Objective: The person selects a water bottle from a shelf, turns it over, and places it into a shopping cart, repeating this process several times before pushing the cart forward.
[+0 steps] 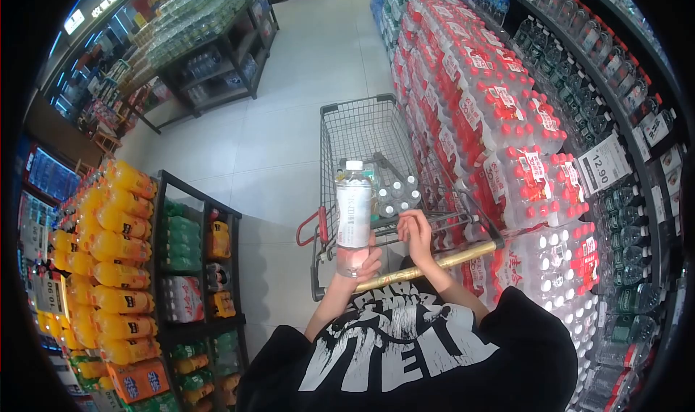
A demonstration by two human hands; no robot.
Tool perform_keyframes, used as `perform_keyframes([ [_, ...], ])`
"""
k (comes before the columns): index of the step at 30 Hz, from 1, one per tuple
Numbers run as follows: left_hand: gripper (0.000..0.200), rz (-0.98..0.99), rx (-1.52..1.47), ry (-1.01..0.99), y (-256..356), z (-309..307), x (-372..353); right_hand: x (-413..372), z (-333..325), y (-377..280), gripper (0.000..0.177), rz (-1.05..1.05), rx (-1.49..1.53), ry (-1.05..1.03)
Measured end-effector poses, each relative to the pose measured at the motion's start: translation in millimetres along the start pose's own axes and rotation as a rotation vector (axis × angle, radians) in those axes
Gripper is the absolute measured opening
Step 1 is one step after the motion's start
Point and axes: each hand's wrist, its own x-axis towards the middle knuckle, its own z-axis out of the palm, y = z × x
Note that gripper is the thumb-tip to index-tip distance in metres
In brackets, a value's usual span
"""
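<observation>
My left hand [362,260] is wrapped round the lower part of a clear water bottle [353,213] with a white label and white cap. The bottle stands upright in front of me, over the near end of a wire shopping cart [333,122]. To its right, my right hand [415,231] is raised with loosely bent fingers apart and nothing in them. Below both hands runs the cart's yellow handle [402,273]. Inside the basket lies a pack of several white-capped bottles [399,197], beside a greenish item partly hidden behind the held bottle.
Stacked red-capped bottle packs [499,115] line the cart's right side, with a price sign [603,164] and bottle shelves beyond. Orange drink bottles [123,260] and a black shelf rack [170,249] stand left. Tiled floor [304,43] stretches ahead, past a display table [195,64].
</observation>
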Motion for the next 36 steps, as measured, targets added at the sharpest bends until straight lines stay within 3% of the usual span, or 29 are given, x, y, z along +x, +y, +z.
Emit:
perform_keyframes([
  [1, 0.068, 0.001, -0.006, 0.002, -4.0, 3.2, 3.7, 1.3, -0.2, 0.1, 0.022, -0.021, -0.015, 0.0],
  [3, 0.072, 0.206, 0.012, 0.528, -12.8, 11.4, 14.1, 7.4, -2.0, -6.2, 0.026, -0.003, 0.002, -0.021],
  [4, 0.076, 0.068, 0.134, 0.28, -9.3, 0.8, 13.1, 13.1, -1.2, -16.8, 0.03, 0.075, 0.045, -0.01],
  [5, 0.081, 0.025, 0.14, 0.537, -10.3, -7.6, 6.5, 17.7, -1.5, -22.4, 0.034, 0.157, 0.088, 0.002],
  [7, 0.084, -0.09, 0.374, 0.383, -14.8, -23.4, 1.9, 33.0, -17.4, -26.8, 0.041, 0.263, 0.139, -0.085],
  [9, 0.087, -0.146, 0.476, 0.374, -19.3, -30.0, -5.3, 43.1, -15.0, -59.6, 0.037, 0.203, 0.075, -0.079],
  [11, 0.086, -0.198, 0.725, 0.599, -24.5, -23.8, -4.3, 51.8, -20.7, -93.3, 0.033, 0.161, -0.08, -0.296],
  [16, 0.085, -0.118, 0.758, 0.557, -24.5, -25.9, -1.3, 62.2, -33.5, -95.0, 0.017, 0.171, -0.338, -0.251],
  [19, 0.079, -0.16, 0.772, 0.614, -25.3, -21.1, 0.4, 68.7, -30.2, -118.3, 0.021, 0.343, -0.557, -0.271],
  [21, 0.074, -0.083, 0.86, 0.664, -29.7, -4.3, 12.1, 66.9, -29.8, -123.4, 0.021, 0.342, -0.563, -0.274],
  [23, 0.075, 0.096, 0.822, 0.8, -29.0, -27.9, 16.2, 60.6, -26.2, -138.3, 0.02, 0.188, -0.638, -0.223],
  [27, 0.059, 0.182, 1.113, 0.823, -19.4, -31.2, 13.8, 67.5, -30.4, -169.9, 0.015, -0.008, -0.657, -0.222],
  [29, 0.052, 0.108, 1.021, 0.774, -20.7, -29.2, 13.1, 85.7, -37.6, -182.6, 0.014, 0.162, -0.695, -0.178],
  [31, 0.042, 0.102, 1.015, 0.85, -23.8, -37.3, 7.5, 100.3, -34.1, -196.9, 0.014, 0.176, -0.764, -0.146],
  [33, 0.036, 0.006, 1.723, 0.95, -26.6, -45.1, 0.9, 122.0, -37.6, -197.6, 0.016, 0.135, -0.825, -0.166],
  [34, 0.032, 0.104, 1.817, 0.998, -27.6, -45.7, 2.2, 133.5, -36.5, -193.8, 0.018, 0.083, -0.872, -0.172],
  [36, 0.032, 0.03, 1.824, 1.016, -23.7, -41.6, 1.6, 157.6, -30.0, -162.6, 0.02, 0.009, -0.949, -0.153],
])
